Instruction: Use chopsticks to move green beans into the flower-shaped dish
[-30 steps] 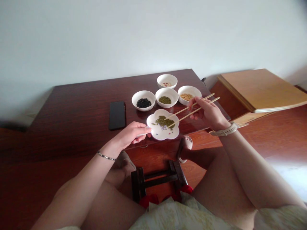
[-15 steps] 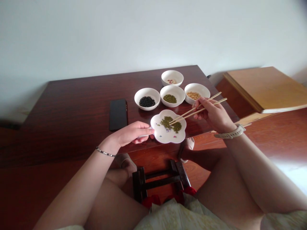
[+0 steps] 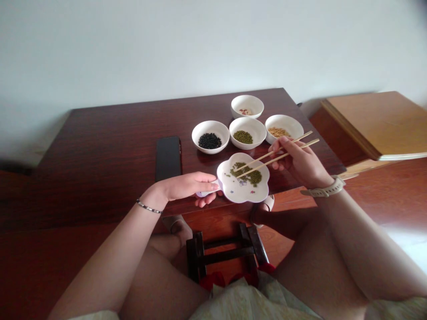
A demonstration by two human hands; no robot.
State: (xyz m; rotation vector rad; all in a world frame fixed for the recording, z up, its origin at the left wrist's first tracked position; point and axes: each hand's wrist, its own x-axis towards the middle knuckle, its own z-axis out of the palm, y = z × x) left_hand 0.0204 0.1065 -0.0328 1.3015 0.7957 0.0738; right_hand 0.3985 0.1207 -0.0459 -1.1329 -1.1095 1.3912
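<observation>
Left hand [image 3: 187, 184]: thin silver bracelet [image 3: 149, 206] at wrist. Right hand [image 3: 300, 162]: pale watch strap [image 3: 323, 190]. Forearms, legs bare. Pale floral garment [image 3: 243, 298] on lap.

No readable text, labels, brands or numbers anywhere; phone [image 3: 168, 157] screen dark, bowls unmarked.
</observation>
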